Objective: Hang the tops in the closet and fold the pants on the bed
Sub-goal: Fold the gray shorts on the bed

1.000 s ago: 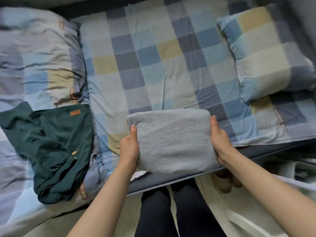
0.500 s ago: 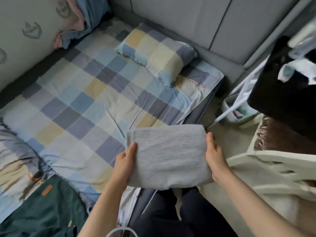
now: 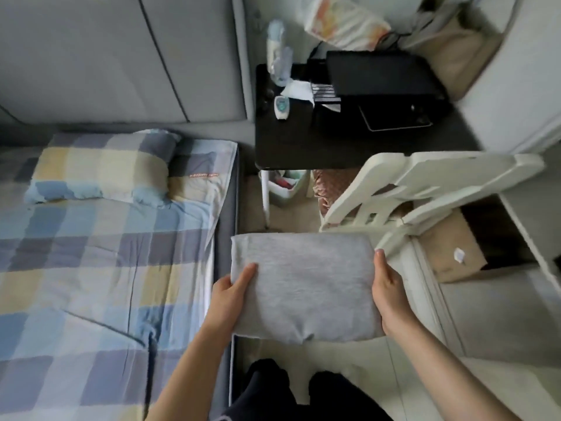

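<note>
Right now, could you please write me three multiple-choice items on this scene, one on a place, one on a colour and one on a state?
1. Where is the folded garment?
A. flat on the bed
B. held off the bed's edge
C. on the chair

2. What colour is it?
A. grey
B. green
C. black

3. How is it held?
A. left hand only
B. right hand only
C. both hands at its sides

Answers:
1 B, floor shows below it, beside the bed.
2 A, the cloth is plain grey.
3 C, left hand and right hand grip opposite edges.

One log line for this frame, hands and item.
item: folded grey fabric bundle | left hand: gripping edge | right hand: gripping edge | location: off checked bed, above floor
</note>
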A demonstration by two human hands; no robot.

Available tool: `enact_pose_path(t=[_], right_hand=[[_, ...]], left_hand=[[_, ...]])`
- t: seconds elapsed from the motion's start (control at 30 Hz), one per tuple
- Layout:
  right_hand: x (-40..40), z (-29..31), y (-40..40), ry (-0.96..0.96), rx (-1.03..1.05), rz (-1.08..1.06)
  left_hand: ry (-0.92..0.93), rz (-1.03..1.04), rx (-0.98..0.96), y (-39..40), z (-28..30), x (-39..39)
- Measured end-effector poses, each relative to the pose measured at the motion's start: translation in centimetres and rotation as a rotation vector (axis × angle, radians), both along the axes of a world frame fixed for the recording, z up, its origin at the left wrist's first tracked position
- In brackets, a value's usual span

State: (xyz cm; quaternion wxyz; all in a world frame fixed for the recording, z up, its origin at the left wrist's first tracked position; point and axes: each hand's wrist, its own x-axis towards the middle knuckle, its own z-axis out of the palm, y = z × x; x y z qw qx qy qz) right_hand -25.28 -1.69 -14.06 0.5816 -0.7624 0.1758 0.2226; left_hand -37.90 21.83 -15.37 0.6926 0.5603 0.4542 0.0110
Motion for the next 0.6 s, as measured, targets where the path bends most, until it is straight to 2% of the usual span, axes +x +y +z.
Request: enact_pose_path(t=[0.33,0.53,0.6], right_hand=[[1.3,1.0,-25.2,0.047,-0.017,-0.355],[0.7,0.8,-35.7,0.043,0.015,-0.577],[0.7,0.7,-37.9,0.022,0.011,-0.565]], left_hand=[[0.034,-0.396,-0.074,-22.2,-0.6,11.2],[0.107,-0.610,-0.135,-32.8,-0.7,17.0],[0.117,-0.674,-0.178,-35.0,-0.7,18.9]])
